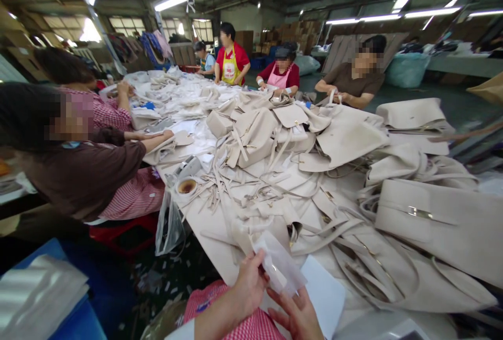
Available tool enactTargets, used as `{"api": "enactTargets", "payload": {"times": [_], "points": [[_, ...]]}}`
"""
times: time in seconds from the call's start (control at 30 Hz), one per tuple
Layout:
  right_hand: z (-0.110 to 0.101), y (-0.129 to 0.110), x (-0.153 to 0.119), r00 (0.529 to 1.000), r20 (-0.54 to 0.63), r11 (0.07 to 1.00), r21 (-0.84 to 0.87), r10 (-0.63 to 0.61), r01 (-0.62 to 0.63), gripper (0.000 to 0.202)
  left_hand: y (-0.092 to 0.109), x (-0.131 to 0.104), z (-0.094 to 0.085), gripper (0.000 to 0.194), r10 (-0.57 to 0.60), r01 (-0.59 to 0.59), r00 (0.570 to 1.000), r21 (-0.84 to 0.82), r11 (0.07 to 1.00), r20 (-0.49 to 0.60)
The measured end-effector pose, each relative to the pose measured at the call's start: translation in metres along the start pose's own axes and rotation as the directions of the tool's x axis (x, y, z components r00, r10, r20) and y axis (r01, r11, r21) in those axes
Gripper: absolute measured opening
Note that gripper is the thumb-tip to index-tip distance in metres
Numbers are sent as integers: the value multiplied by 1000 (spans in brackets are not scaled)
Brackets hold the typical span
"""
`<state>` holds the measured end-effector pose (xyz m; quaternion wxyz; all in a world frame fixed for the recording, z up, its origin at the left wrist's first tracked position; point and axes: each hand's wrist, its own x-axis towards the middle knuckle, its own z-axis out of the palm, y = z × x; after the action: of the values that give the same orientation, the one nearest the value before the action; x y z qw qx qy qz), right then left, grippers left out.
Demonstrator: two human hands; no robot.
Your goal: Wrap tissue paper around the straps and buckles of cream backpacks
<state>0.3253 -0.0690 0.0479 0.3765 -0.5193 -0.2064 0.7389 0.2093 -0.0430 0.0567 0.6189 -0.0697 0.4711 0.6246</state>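
Observation:
In the head view, a small translucent white packet (278,265) is held up over the near edge of the table. My left hand (251,283) pinches its upper left corner between thumb and fingers. Below the packet, my right hand (294,313) touches its lower edge, with the fingers partly spread under it. What lies inside the packet is too blurred to name. Just beyond my hands sits a beige bag (259,232) among loose straps. A pale white sheet (324,293) lies on the table to the right of the packet.
Beige bags (253,135) and straps are heaped across the long table (204,225). A tape roll (186,186) lies near its left edge. Several people work around it. A clear plastic bag (168,227) hangs at the left edge; a blue bin (78,319) stands lower left.

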Motion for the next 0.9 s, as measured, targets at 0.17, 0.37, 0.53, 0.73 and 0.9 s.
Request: {"api": "enactTargets", "payload": {"times": [0.17, 0.37, 0.53, 0.73, 0.9], "points": [[-4, -3, 9, 1000, -18, 995, -102, -4, 2, 73, 0, -8, 3, 39, 7, -9, 999, 54, 999, 40], [-20, 3, 15, 978, 175, 969, -196, -115, 149, 47, 6, -1, -4, 25, 18, -22, 1000, 172, 985, 25], [-17, -1, 13, 881, 415, 860, -337, -229, 383, 32, 16, 3, -6, 26, -30, 33, 999, 143, 989, -22], [-7, 2, 13, 863, 456, 866, -316, -219, 387, 35, 32, -14, -20, 42, 155, -171, 982, 153, 973, 111], [6, -13, 9, 823, 550, 783, -447, -140, 432, 37, 41, -12, -34, 18, 311, -313, 947, 436, 844, 77]]}}
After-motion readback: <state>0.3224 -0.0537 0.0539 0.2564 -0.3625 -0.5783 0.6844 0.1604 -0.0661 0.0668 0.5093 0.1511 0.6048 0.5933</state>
